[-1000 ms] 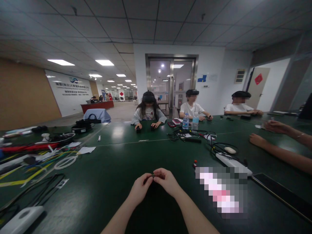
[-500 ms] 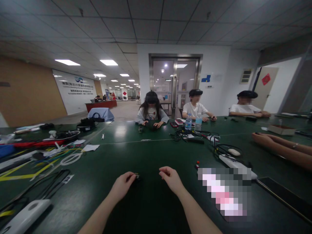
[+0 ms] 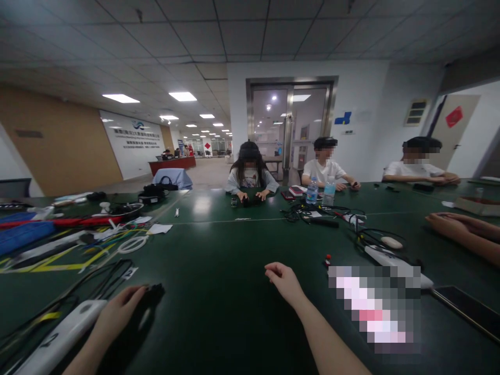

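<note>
At the lower left, my left hand (image 3: 122,308) is closed on a small dark object (image 3: 155,294) at its fingertips, just right of a white power strip (image 3: 58,336). The object's details are too dark to make out. My right hand (image 3: 287,284) hovers over or rests on the green table (image 3: 219,260) right of the middle, thumb and fingers drawn together in a loose pinch with nothing visible in them. A blurred-out rectangular item (image 3: 371,310) lies to its right.
Cables and a white ring coil (image 3: 133,244) spread at the left. Two bottles (image 3: 328,194), a black cable bundle (image 3: 299,212), another power strip (image 3: 398,265) and a dark phone-like slab (image 3: 471,312) are at the right. Three people sit across; another person's forearms (image 3: 461,232) rest at the right edge.
My left hand has moved left from the middle, carrying the small dark object towards the power strip. My right hand keeps its pinched shape. The view has turned slightly left.
</note>
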`<action>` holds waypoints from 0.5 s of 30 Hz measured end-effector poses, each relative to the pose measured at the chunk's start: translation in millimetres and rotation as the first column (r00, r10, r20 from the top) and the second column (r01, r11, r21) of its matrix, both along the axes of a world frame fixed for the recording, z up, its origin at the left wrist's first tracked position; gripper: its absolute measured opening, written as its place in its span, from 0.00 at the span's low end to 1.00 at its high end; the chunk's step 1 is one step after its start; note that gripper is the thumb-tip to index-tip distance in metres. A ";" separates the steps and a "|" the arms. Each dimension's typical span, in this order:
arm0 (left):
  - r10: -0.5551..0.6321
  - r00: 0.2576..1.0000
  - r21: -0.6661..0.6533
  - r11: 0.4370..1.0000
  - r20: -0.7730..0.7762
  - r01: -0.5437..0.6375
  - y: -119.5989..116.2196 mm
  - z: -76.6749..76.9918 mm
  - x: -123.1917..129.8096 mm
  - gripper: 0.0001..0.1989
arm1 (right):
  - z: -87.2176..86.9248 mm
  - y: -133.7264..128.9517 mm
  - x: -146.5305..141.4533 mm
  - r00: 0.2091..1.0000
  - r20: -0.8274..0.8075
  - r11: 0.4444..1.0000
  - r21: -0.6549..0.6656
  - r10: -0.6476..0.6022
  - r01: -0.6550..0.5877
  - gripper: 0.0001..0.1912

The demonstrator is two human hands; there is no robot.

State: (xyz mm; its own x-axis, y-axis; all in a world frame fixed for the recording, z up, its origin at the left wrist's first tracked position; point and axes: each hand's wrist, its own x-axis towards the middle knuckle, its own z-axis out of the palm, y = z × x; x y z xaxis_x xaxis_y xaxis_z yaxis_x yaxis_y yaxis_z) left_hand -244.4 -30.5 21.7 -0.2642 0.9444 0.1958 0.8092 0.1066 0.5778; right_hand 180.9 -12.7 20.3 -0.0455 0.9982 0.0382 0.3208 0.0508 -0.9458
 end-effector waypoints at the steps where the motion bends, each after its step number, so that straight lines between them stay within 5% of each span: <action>1: 0.036 0.999 -0.017 0.999 0.039 -0.035 -0.3 1.1 3.0 0.19 | -0.6 0.3 0.5 1.000 0.002 1.000 -0.001 0.001 -0.001 0.11; 15: -0.051 0.959 0.002 0.999 0.280 0.052 -3.7 2.7 8.5 0.20 | 2.1 3.0 3.8 0.999 0.051 0.998 -0.057 0.013 -0.010 0.13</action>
State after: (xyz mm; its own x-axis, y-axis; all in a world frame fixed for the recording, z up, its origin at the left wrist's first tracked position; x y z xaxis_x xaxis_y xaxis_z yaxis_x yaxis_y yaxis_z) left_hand -235.8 -34.2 24.3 -0.2588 0.9589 0.1163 0.6199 0.0725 0.7813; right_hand 184.7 -9.7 22.4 -0.0574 0.9981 -0.0211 0.3690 0.0016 -0.9294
